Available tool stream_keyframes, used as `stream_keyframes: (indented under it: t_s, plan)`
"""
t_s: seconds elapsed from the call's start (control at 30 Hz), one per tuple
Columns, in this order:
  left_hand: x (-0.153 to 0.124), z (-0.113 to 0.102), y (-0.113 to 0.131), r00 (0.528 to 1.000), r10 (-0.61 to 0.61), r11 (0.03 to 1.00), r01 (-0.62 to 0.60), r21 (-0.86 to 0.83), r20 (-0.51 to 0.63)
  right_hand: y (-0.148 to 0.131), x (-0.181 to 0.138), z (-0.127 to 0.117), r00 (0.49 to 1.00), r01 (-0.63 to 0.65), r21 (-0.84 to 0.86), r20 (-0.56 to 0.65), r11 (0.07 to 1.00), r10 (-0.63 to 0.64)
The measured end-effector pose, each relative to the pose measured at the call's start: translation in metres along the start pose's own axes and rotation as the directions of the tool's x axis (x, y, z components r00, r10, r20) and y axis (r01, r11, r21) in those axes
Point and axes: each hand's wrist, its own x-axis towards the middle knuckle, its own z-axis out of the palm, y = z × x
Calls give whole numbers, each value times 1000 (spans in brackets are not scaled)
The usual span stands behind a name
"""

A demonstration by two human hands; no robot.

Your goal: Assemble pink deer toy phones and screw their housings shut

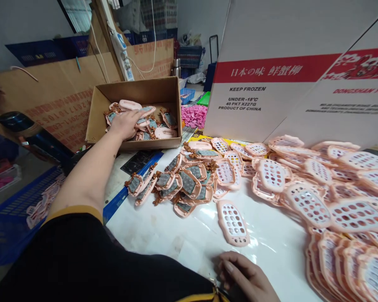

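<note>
My left hand (pixel 127 123) reaches into an open cardboard box (pixel 135 145) and closes its fingers round a pale pink plastic casing among several others; the fingertips are partly hidden. Some casings there have grey-green backs and small brown parts attached. By the table's near edge, my right hand (pixel 247 277) is loosely curled, thumb against the fingers, and nothing shows in it. Just beyond it lies a single pink faceplate (pixel 233 223) with rows of holes. A heap of casings with grey-green panels (pixel 189 182) sits between the box and the faceplates.
Many pink perforated faceplates (pixel 308 205) are piled and stacked along the right. Behind them stands a large printed white carton (pixel 264 92). Bright pink pieces (pixel 193 116) lie beyond the box. At lower left is a blue basket (pixel 6 239) with pink parts, near a dark cylindrical object (pixel 38 138).
</note>
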Motion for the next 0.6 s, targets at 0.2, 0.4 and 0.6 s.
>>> stream_keyframes:
  t_s: [0.2, 0.4, 0.6]
  plan:
    - [-11, -34, 52, 964, 20, 958, -95, -272, -266, 0, 8, -7, 992, 51, -110, 118, 993, -38]
    - [-41, -47, 157, 931, 337, 887, -363, -286, -136, 1, 9, -8, 986, 75, -107, 159, 991, -58]
    - [-26, -30, 221, 893, 401, 913, -369, -175, 204, -7, 7, -3, 983, 87, -137, 173, 987, -63]
